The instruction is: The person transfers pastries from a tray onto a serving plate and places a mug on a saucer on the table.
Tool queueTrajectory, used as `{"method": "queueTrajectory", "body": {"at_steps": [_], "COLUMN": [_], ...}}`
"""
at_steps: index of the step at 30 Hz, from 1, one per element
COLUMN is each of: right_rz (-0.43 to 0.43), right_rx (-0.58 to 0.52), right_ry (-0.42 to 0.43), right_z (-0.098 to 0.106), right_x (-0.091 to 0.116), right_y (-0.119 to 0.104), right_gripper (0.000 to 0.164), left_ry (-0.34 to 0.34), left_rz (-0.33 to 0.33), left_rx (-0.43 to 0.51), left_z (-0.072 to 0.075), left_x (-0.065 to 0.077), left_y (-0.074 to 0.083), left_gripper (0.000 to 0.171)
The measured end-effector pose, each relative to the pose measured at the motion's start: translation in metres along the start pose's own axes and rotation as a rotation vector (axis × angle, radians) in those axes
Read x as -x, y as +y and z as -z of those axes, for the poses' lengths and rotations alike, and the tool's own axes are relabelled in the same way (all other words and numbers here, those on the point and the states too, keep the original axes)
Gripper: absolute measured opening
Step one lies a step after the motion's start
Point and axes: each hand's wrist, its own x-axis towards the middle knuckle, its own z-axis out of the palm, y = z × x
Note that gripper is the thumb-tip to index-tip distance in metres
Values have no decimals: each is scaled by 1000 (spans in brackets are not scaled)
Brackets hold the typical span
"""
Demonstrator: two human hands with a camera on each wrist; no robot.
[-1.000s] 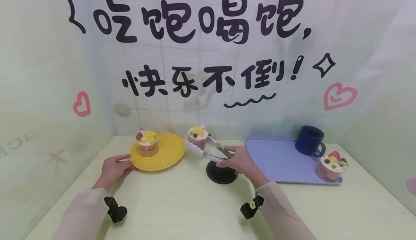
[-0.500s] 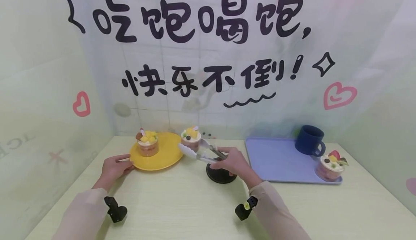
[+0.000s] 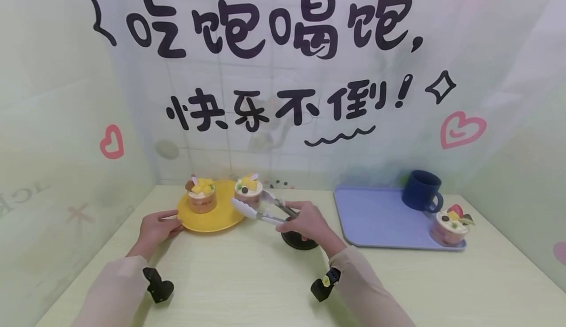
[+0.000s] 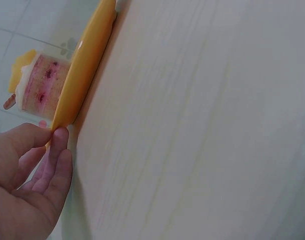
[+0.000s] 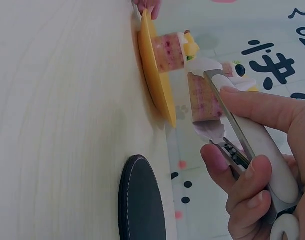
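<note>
My left hand point(image 3: 156, 231) pinches the near-left rim of a yellow plate point(image 3: 223, 217) between thumb and fingers. On that plate stands a clear dessert cup point(image 3: 202, 202) with pink layers, cream and yellow fruit cubes. White-tipped metal tongs point(image 5: 262, 145) are in my right hand point(image 3: 305, 220), thumb on one arm and fingers on the other. Between the tong tips a second dessert cup point(image 5: 202, 102) is held upright, topped with cream, yellow fruit and a dark berry. In the right wrist view it hangs off the plate's surface, beside the first cup.
A round black coaster point(image 3: 298, 242) lies below my right hand. Further right, a lavender tray point(image 3: 371, 221) carries a navy mug point(image 3: 417, 193) at the back and another dessert cup point(image 3: 447, 232) at its front right corner. A printed backdrop point(image 3: 274, 155) closes off the table's rear.
My right hand has moved left with the tongs, bringing the gripped dessert cup from right of the yellow plate to over its right part. My left hand and the plate stay put.
</note>
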Motion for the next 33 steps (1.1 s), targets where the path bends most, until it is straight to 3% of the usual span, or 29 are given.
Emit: {"method": "queueTrajectory", "body": {"at_steps": [16, 33], "right_rz": [10, -22], "right_rx": [5, 63], "right_ry": [-61, -52], "right_z": [-24, -43], "right_x": [-2, -3], "right_y": [-13, -25], "right_gripper": [72, 75], "left_ry": [-39, -36], "left_rz": [-5, -20], "left_rx": [24, 19], "left_z": [2, 2], "left_x": [0, -2], "left_y": [-2, -3], "left_gripper": [52, 53]}}
